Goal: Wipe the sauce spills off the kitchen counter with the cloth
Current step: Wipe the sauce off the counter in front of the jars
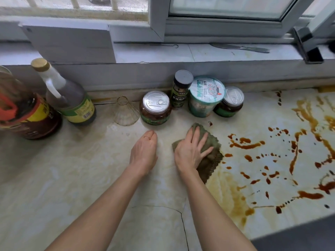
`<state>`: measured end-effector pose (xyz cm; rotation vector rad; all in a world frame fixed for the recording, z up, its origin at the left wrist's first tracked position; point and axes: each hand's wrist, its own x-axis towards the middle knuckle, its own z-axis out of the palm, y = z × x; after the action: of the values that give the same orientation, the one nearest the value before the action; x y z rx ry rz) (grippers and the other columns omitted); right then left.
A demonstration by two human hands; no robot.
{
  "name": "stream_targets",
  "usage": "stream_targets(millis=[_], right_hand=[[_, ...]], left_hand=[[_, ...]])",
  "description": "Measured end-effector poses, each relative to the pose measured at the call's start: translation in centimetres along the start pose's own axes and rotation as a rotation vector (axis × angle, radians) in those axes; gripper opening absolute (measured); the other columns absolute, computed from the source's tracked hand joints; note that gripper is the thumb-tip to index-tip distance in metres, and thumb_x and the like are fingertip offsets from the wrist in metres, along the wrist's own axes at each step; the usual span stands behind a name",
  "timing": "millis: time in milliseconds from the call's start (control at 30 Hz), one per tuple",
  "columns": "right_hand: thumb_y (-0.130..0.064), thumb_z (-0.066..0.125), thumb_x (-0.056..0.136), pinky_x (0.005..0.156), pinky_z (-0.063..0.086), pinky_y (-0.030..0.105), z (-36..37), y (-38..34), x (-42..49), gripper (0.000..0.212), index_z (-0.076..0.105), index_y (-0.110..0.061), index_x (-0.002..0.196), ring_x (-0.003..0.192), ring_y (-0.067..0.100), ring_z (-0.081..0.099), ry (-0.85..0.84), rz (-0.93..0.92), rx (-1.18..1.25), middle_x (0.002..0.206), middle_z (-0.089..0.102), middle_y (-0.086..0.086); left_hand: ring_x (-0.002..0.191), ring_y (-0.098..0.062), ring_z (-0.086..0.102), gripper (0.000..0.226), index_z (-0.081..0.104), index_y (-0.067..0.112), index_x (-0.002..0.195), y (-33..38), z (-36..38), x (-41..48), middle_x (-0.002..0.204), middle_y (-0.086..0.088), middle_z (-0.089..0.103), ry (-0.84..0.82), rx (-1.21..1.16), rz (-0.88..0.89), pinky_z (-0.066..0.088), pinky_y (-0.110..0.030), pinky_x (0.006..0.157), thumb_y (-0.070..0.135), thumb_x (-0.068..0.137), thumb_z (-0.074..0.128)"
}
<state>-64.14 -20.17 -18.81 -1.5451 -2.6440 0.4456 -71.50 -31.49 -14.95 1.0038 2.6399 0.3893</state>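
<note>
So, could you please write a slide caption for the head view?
Right hand presses a green cloth on the counter, brown sauce spills to its right.

We see a grey-green cloth [210, 162] with scalloped edges lying flat on the pale marbled kitchen counter [90, 169]. Just to its right, dark brown sauce spills [246, 144] streak and dot the counter, and a yellowish smear [228, 192] touches the cloth's near corner.
</note>
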Motion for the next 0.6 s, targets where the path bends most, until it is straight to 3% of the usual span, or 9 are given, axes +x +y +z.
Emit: stream_targets(millis=[100,267,400,500,600], right_hand=[[-0.044,0.033,0.097,0.112,-0.005,0.065,0.2,-0.1,0.4,0.06,0.02,-0.023,0.152,0.148,0.026,-0.004,-0.012,-0.077,-0.03,0.161,0.011,-0.004],[-0.025,0.041,0.098,0.117,0.004,0.055,-0.1,4.5,-2.3,0.052,0.033,-0.016,0.148,0.147,0.026,0.012,0.145,-0.056,0.006,0.158,0.023,0.001],[-0.016,0.04,0.096,0.119,0.001,0.051,-0.4,5.4,-2.8,0.054,0.029,-0.013,0.149,0.148,0.027,0.005,0.128,0.001,0.023,0.16,0.017,0.003],[-0.018,0.038,0.095,0.118,-0.006,0.049,0.0,3.1,-2.8,0.06,0.02,-0.018,0.152,0.148,0.025,-0.002,0.033,-0.171,0.003,0.161,0.008,0.0],[-0.021,0.036,0.096,0.118,-0.004,0.047,-0.1,3.1,-3.0,0.058,0.02,-0.021,0.152,0.148,0.021,0.001,-0.013,-0.298,0.001,0.161,0.011,-0.003]], left_hand=[[0.144,-0.02,0.022,0.067,0.025,0.006,0.147,-0.1,0.2,0.1,0.157,-0.006,0.021,0.001,0.014,-0.004,0.029,-0.028,0.112,-0.003,0.084,0.044],[0.144,-0.02,0.023,0.067,0.023,0.006,0.148,0.0,0.3,0.0,0.157,-0.007,0.023,-0.015,0.04,-0.014,0.025,-0.027,0.114,0.0,0.086,0.045],[0.145,-0.022,0.021,0.07,0.021,0.005,0.149,0.5,0.3,0.0,0.157,-0.008,0.021,-0.024,0.043,-0.024,0.025,-0.029,0.114,0.002,0.085,0.05],[0.145,-0.021,0.021,0.068,0.021,0.005,0.148,0.7,0.4,-0.1,0.157,-0.008,0.021,-0.01,0.047,-0.03,0.026,-0.029,0.113,-0.001,0.085,0.046],[0.145,-0.021,0.021,0.066,0.024,0.005,0.147,0.8,0.3,-0.1,0.157,-0.008,0.021,-0.021,0.057,-0.036,0.027,-0.029,0.113,-0.001,0.085,0.046]])
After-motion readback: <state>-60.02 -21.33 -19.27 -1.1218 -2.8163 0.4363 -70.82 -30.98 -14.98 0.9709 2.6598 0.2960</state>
